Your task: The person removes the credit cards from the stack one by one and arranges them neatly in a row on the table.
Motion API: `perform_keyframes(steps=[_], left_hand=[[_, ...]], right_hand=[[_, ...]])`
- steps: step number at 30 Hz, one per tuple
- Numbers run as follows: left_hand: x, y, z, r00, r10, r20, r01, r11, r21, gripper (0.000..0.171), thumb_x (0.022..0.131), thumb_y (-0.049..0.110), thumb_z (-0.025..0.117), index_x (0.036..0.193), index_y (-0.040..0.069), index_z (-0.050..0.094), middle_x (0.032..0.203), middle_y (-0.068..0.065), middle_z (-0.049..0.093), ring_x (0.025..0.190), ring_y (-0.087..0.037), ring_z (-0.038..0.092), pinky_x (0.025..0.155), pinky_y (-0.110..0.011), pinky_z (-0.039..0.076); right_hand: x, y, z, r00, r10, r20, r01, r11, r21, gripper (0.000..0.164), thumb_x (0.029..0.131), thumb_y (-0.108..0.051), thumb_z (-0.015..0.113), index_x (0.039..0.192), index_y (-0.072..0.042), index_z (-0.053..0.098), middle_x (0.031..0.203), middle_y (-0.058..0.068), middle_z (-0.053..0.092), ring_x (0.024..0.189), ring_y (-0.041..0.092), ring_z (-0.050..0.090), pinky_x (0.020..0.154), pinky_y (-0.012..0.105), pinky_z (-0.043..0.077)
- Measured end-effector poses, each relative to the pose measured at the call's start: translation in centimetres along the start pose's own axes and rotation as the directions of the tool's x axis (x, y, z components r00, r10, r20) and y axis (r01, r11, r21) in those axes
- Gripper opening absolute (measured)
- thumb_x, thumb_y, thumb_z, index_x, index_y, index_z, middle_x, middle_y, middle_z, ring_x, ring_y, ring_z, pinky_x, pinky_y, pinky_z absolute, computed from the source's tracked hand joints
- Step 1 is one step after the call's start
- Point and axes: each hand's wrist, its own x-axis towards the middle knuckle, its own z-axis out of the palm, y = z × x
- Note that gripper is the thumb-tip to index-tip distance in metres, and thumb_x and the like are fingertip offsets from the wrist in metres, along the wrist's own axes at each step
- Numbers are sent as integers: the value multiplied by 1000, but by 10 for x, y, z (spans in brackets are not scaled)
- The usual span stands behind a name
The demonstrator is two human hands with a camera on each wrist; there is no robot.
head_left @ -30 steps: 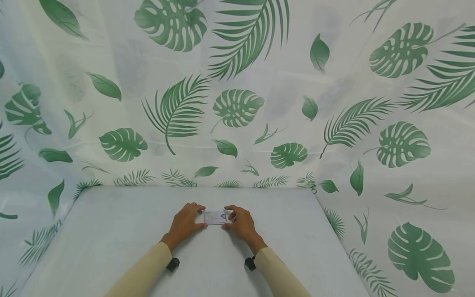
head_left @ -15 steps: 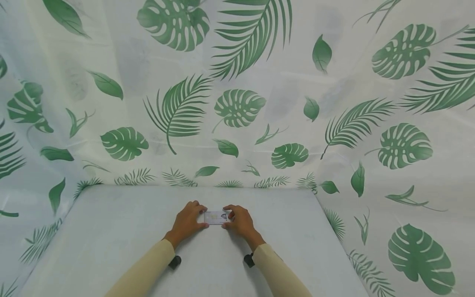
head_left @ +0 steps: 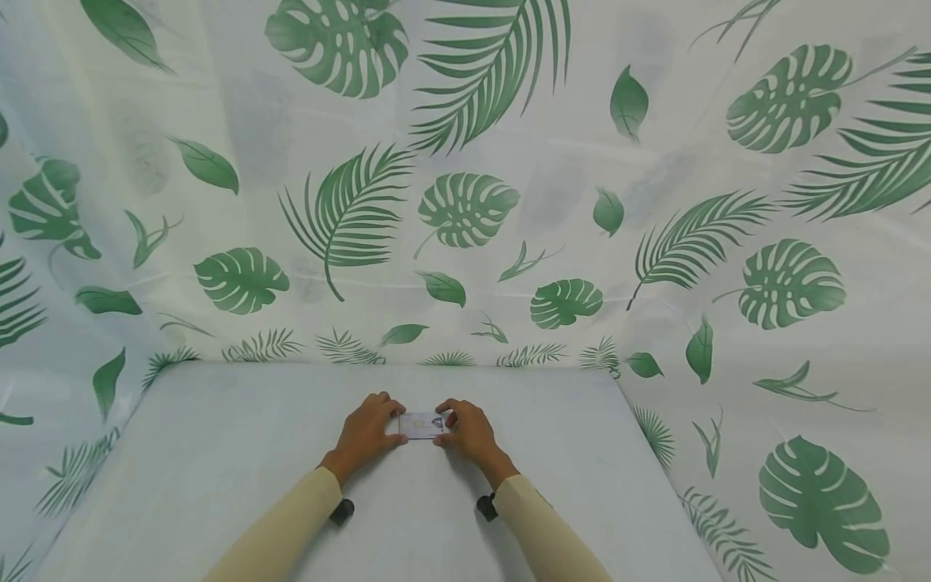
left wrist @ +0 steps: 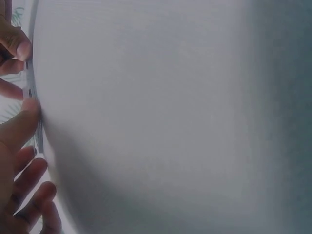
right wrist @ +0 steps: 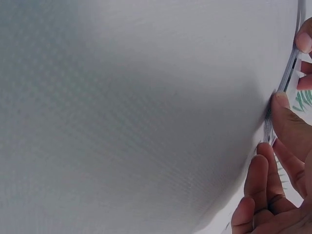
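White card (head_left: 418, 426), small and oblong, sat between the person's two hands, its face toward the head camera. The left hand (head_left: 367, 430) pinched its left end, thumb on the near edge and a finger at the far edge; the right hand (head_left: 471, 432) pinched the other end in much the same way. Both grips were narrow, with the middle of the card bare between them.

Close to the right grip, the face carried a small dark picture; nearer the left grip lay paler, yellowish marks. Any lettering was too small to read, and no brand could be made out. In the right wrist view, thin parallel lines ran along the card's edge beside the thumb; whether they were layers could not be told.

Below the grip spread a pale table (head_left: 422, 525); whether the card touched it was unclear. Behind each hand came a beige sleeve (head_left: 280, 529), with a small black device (head_left: 342, 511) at the wrist. Beyond the grip and to both sides hung a white curtain (head_left: 502, 153) printed with green leaves.
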Motion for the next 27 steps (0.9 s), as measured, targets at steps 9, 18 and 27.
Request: perform_keyframes(steps=[9, 18, 27], left_hand=[[0, -3, 0, 1000, -1, 8, 1, 1000, 15, 51, 76, 29, 97, 118, 10, 75, 99, -1, 65, 91, -16, 52, 83, -38, 52], [-3, -1, -8, 1000, 11, 1, -11, 999, 41, 52, 75, 29, 97, 118, 10, 76, 95, 1, 66, 90, -15, 52, 82, -36, 51], [-9, -4, -18, 1000, 26, 1, -26, 998, 62, 52, 75, 30, 97, 119, 11, 77, 94, 2, 67, 90, -14, 52, 81, -35, 52]], right_hand=[[-2, -1, -1, 1000, -2, -5, 2, 999, 32, 53, 79, -13, 94, 127, -16, 72, 93, -1, 70, 88, 16, 59, 87, 39, 48], [-5, -8, -3, 1000, -6, -9, 7, 999, 40, 53, 78, -12, 94, 126, -14, 72, 94, -2, 71, 81, 12, 57, 78, 31, 45], [-8, -14, -3, 1000, -14, 6, 13, 998, 54, 52, 80, -15, 93, 128, -16, 72, 94, -5, 68, 81, 11, 57, 75, 28, 44]])
